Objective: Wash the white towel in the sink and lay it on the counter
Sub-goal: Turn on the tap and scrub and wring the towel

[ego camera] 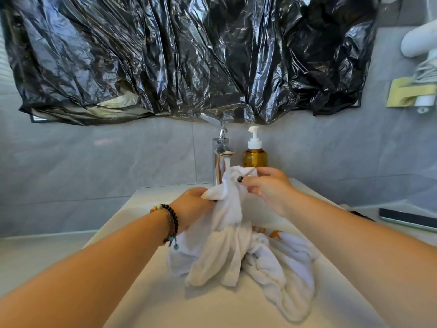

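Note:
The white towel (238, 252) hangs bunched over the white sink (151, 294), its lower folds spread in the basin and its top lifted under the chrome faucet (221, 157). Water runs from the spout onto the towel's top. My left hand (192, 205), with beaded bracelets at the wrist, grips a bunched part on the left. My right hand (269, 185) pinches the upper edge just right of the stream. An orange mark shows on the towel near the right forearm.
An amber pump soap bottle (255, 152) stands right of the faucet. A dark phone (409, 218) lies on the counter at right. The pale counter (42, 254) extends left of the sink. Black plastic sheeting (189, 55) covers the wall above.

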`<state>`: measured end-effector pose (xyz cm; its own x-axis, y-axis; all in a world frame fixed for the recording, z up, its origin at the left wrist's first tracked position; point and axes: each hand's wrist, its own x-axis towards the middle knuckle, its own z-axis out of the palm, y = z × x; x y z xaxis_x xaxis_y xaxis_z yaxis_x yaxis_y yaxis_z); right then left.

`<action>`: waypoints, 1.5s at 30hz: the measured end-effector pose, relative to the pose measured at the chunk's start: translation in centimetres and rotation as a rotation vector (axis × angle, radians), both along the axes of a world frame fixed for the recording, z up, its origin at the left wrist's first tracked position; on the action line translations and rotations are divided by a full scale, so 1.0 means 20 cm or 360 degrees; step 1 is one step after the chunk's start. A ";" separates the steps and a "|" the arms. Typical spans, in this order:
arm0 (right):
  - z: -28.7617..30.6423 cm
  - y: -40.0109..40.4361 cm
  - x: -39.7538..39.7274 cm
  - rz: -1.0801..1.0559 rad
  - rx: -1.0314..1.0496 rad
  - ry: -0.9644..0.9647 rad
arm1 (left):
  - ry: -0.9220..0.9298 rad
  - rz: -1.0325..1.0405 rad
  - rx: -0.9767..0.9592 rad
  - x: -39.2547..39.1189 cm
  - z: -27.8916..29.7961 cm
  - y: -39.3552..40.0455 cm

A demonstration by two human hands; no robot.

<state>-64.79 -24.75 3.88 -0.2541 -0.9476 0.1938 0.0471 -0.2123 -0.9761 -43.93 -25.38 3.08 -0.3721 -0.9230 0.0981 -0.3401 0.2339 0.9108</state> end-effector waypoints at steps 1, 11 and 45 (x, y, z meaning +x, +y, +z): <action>-0.02 0.00 0.03 -0.0065 0.0000 -0.0005 | 0.0108 0.0001 0.0042 -0.02 -0.01 0.01; -0.08 0.00 0.22 0.0268 0.0768 0.0002 | 0.0550 0.0225 0.0079 -0.17 0.00 0.08; -0.13 0.01 0.36 -0.0145 0.0185 0.0670 | -0.0386 0.0227 0.0219 0.10 0.04 -0.08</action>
<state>-57.53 -24.56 1.19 -0.2591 -0.9466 0.1919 -0.3732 -0.0851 -0.9238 -41.93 -26.91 3.88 -0.2349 -0.9661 -0.1069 -0.5719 0.0484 0.8189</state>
